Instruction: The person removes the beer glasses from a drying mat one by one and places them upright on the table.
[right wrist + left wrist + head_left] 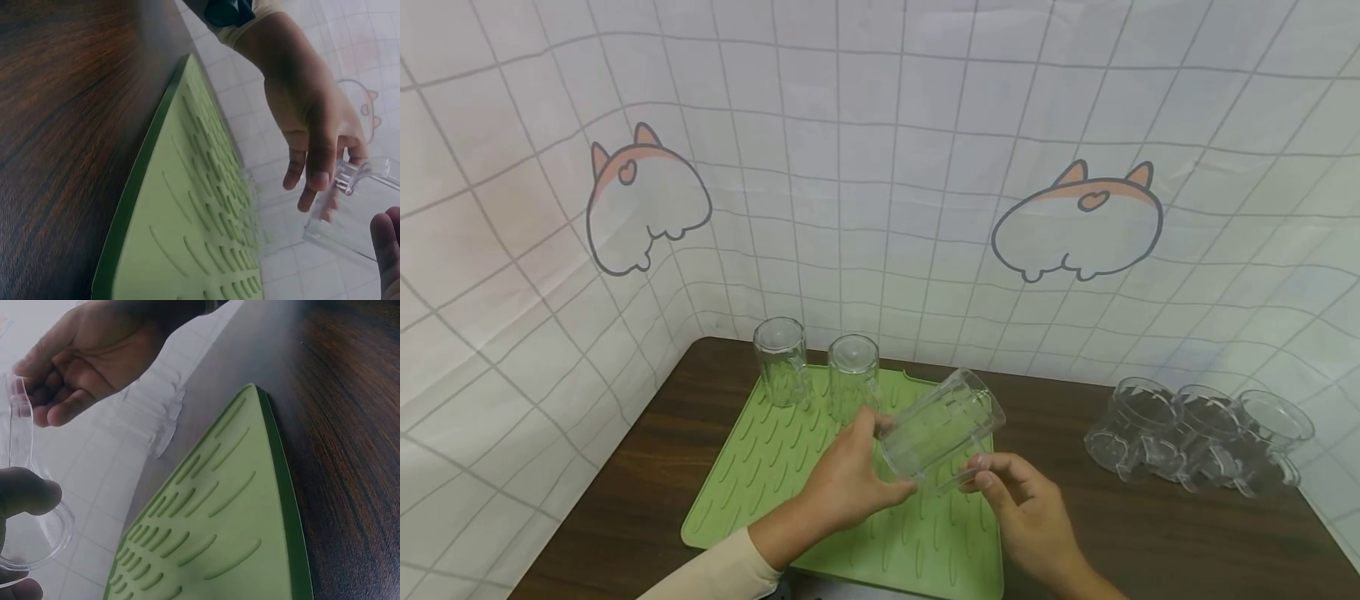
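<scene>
A clear mug with a handle (936,425) is held tilted above the green drying mat (760,467). My left hand (853,475) grips one end of it, thumb on the near side and fingers behind, partly hidden by the mug. The fingertips of my right hand (1026,508) pinch the mug's handle. In the left wrist view, a round end of the mug (53,540) shows beside my left thumb. Two more clear mugs, one at the mat's back left corner (781,362) and one to its right (853,379), stand upside down.
Several clear mugs (1210,433) stand close together on the right of the dark wooden table (647,467). Behind the table hangs a white cloth with a grid (865,167) and cartoon animal drawings. The mat has raised ridges and a thick edge.
</scene>
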A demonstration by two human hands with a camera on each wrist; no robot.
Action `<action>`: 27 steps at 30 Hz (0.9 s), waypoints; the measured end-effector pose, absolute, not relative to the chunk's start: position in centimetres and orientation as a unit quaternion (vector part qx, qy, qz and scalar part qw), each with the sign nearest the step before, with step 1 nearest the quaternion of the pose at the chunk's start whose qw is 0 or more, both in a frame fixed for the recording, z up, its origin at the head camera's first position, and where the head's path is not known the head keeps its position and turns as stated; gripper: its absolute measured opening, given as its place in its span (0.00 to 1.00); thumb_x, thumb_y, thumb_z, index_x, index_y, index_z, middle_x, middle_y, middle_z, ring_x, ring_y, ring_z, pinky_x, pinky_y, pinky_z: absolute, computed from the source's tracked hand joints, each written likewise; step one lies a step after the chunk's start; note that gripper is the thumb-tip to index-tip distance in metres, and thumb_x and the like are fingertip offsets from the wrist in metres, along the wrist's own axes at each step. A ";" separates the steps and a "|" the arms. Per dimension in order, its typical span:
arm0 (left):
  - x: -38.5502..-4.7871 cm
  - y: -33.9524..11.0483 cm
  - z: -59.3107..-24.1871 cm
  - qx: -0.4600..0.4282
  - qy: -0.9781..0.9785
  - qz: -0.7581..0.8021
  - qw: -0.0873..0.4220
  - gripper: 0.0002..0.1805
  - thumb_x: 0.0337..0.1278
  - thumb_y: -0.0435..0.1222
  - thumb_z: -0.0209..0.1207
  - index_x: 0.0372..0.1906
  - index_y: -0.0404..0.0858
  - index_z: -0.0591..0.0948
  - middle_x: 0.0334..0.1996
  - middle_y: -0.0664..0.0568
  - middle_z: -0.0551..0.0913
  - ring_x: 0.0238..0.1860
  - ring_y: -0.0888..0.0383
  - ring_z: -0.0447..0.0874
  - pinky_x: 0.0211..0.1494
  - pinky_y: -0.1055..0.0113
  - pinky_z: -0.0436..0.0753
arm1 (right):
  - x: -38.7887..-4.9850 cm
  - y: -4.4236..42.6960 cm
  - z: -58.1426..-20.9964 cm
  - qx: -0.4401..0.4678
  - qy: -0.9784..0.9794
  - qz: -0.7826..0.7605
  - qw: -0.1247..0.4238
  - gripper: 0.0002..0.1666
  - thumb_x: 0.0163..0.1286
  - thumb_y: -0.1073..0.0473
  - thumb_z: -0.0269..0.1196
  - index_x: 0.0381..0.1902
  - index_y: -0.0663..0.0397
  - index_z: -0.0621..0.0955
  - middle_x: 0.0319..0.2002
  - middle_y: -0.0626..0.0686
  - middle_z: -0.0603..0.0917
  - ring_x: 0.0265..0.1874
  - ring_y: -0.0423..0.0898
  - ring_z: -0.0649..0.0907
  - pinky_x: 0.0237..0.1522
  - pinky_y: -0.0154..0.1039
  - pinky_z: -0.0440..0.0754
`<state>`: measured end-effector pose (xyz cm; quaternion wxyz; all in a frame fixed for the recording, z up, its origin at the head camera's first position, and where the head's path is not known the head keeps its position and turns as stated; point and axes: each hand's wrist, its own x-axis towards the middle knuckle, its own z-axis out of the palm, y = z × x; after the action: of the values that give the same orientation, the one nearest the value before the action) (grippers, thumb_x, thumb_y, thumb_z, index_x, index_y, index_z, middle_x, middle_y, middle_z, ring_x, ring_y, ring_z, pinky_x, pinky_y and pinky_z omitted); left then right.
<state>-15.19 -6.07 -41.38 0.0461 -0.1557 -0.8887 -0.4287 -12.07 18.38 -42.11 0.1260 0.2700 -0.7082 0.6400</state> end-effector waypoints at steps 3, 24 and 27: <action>-15.2 -5.9 -41.4 -0.151 -0.891 -0.425 0.041 0.40 0.41 0.42 0.81 0.58 0.40 0.70 0.55 0.46 0.81 0.47 0.51 0.81 0.41 0.62 0.82 | -12.2 18.4 -42.1 0.295 -0.690 0.652 0.110 0.12 0.74 0.81 0.52 0.49 0.70 0.79 0.47 0.58 0.86 0.45 0.46 0.87 0.47 0.40 0.86; -15.0 -5.0 -42.1 -0.139 -0.900 -0.410 0.055 0.42 0.32 0.44 0.85 0.55 0.42 0.73 0.48 0.51 0.81 0.45 0.55 0.80 0.42 0.61 0.80 | -11.7 17.6 -41.7 0.283 -0.703 0.644 0.103 0.10 0.72 0.80 0.57 0.44 0.65 0.79 0.45 0.55 0.88 0.45 0.44 0.87 0.52 0.35 0.83; -15.0 -5.0 -42.3 -0.144 -0.898 -0.413 0.055 0.42 0.33 0.44 0.85 0.55 0.42 0.73 0.49 0.52 0.81 0.47 0.54 0.81 0.44 0.59 0.80 | -11.7 17.6 -41.6 0.286 -0.707 0.640 0.093 0.10 0.72 0.79 0.57 0.43 0.63 0.78 0.45 0.55 0.88 0.43 0.45 0.87 0.51 0.37 0.84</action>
<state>-15.02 -4.96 -42.26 0.0546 -0.1436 -0.8979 -0.4126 -11.69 17.64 -41.59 0.0925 0.2864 -0.7068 0.6402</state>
